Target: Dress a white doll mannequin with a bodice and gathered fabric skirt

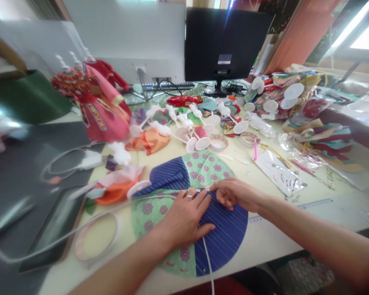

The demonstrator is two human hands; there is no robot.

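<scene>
Left hand (184, 217) pressed flat, fingers apart, on round patchwork fabric (221, 237), right hand (233, 193) grip pinching its centre seam, cream tabletop (264, 241) beneath

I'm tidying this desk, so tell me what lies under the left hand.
The left hand lies flat on a round patchwork cloth of blue striped and green flowered quarters, with a white cable emerging beneath it. Whatever lies directly below the palm is hidden.

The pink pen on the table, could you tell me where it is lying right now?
In the head view the pink pen lies right of centre, beyond the right hand, between a tape roll and a clear plastic packet.
</scene>
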